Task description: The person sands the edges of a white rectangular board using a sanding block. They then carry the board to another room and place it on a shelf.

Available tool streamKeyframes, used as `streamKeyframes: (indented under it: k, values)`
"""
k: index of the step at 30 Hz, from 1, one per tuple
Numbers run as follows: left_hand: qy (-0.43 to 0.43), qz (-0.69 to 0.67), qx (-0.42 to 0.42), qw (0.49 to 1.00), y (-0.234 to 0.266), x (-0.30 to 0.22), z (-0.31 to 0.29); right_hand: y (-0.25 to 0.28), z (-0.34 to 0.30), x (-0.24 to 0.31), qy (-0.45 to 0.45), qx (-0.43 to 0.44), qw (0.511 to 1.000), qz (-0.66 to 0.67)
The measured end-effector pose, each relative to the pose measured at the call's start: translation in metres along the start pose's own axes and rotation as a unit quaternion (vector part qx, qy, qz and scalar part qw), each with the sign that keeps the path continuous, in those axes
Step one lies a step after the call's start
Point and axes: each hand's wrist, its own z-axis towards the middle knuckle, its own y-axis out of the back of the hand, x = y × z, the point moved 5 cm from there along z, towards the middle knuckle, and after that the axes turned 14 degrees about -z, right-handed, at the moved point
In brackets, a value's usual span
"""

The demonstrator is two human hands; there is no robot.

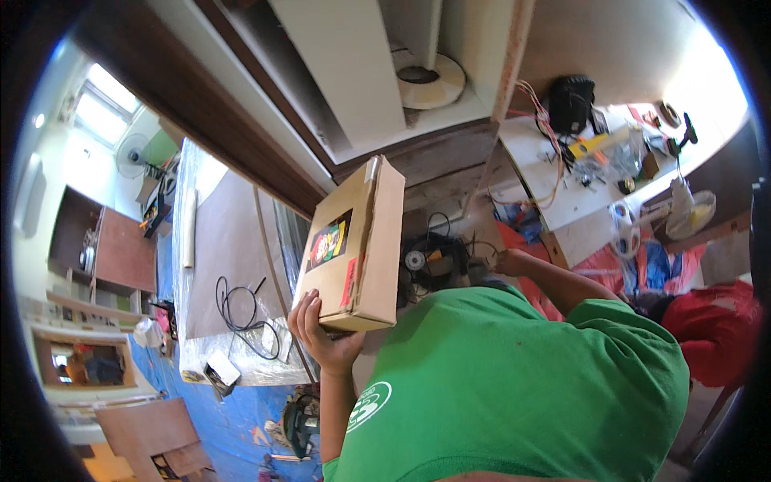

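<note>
My left hand grips the lower end of a brown cardboard box, its fingers wrapped round the edge. The box is tilted up in front of my green shirt, with a colourful picture and a red label on its face. On the other side, my right arm reaches out, and my right hand is closed by a dark tool bag on the floor. What its fingers hold, if anything, is too small to make out.
Ahead is a white cabinet with a roll of edging tape inside. A cluttered white worktable is at the right, near a person in red. Left, a plastic-wrapped panel carries a black cable; a power tool lies below.
</note>
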Motion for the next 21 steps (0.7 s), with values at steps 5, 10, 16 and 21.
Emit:
streamKeyframes:
  k: [5,10,16,21]
  values:
    - [-0.032,-0.029,0.056,0.998,-0.025,-0.008,0.034,-0.113,-0.051,-0.006,-0.149,0.198,0.953,0.175]
    - [-0.088,-0.031,0.085,0.992,-0.059,-0.015,0.063,-0.129,-0.073,-0.009,-0.245,0.23,0.886,0.32]
    - [-0.155,-0.007,0.057,0.986,-0.123,-0.032,0.093,0.026,-0.052,-0.025,-0.31,-0.061,0.727,0.61]
    - [-0.185,0.038,0.018,0.982,-0.191,-0.056,0.122,0.253,-0.082,-0.019,0.002,-0.24,0.501,0.832]
